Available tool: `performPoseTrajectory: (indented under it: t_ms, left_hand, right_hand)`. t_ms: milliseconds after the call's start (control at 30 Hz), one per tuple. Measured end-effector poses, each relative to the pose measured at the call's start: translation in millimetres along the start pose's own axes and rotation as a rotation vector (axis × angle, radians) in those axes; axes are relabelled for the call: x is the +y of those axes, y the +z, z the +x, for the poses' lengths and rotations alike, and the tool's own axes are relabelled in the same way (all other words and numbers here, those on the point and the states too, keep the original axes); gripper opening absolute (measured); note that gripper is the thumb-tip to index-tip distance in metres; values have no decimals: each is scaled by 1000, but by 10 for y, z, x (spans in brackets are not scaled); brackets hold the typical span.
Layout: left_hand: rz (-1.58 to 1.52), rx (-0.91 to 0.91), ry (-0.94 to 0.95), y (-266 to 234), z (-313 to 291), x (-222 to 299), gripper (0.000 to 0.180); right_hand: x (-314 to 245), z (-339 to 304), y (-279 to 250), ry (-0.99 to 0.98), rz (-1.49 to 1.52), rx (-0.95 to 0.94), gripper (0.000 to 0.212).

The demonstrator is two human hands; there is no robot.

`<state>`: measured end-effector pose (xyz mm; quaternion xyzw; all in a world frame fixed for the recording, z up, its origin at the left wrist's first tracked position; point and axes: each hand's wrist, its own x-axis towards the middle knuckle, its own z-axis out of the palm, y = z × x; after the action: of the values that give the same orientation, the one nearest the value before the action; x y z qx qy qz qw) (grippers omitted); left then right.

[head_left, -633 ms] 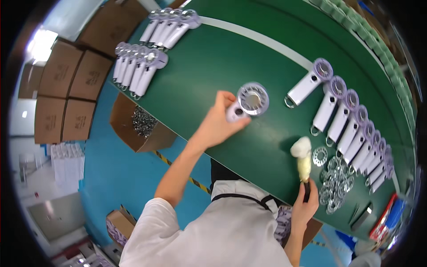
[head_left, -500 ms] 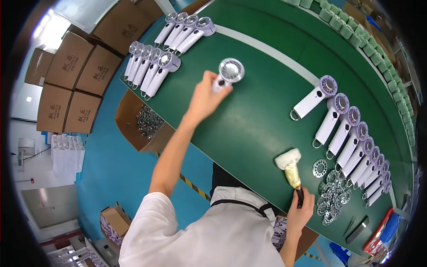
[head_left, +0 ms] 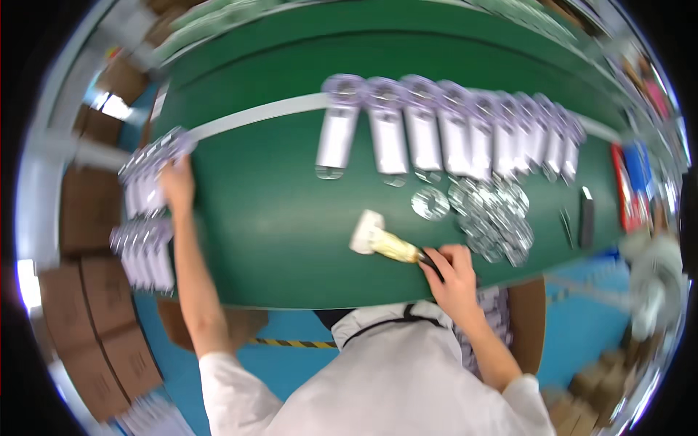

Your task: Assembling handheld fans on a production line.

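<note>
reaching to the belt's (head_left: 276,218) left edge, left hand (head_left: 177,185) is laid on white handheld units (head_left: 149,182), grip unclear through blur; brush (head_left: 382,241) is clenched by right hand (head_left: 452,272) near front edge.

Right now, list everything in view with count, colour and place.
Belt: one, green, centre.
Handheld units: row of about ten, white with lilac heads, far side of belt.
More units: two blurred clusters, white, left end of belt.
Round grilles: a pile, silvery, right of centre.
Brush: one, pale bristles, near edge.
Boxes: several, brown, lower left floor.
Left hand: at the left clusters.
Right hand: holds the brush handle.
</note>
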<state>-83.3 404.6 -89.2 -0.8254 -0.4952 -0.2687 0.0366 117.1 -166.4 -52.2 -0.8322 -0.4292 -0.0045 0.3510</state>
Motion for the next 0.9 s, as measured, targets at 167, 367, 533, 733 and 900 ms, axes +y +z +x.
performPoseTrajectory:
  t_ms: [167, 367, 533, 733, 900]
  left_hand:
    - [250, 403, 238, -167, -213, 260, 41]
    - [-731, -141, 59, 147, -623, 1499, 41]
    - [-785, -502, 82, -31, -837, 2582, 50]
    - [-517, -628, 152, -100, -694, 3027, 66]
    - [-527, -752, 94, -154, -649, 2866, 59]
  right_hand:
    - [309, -113, -412, 181, -81, 356, 32]
    - [1331, -392, -1049, 572, -371, 677, 23]
    - [1725, -567, -1237, 653, -345, 624, 20]
    - [1312, -87, -1098, 337, -180, 514, 16]
    - [1235, 228, -896, 320, -335, 325, 25]
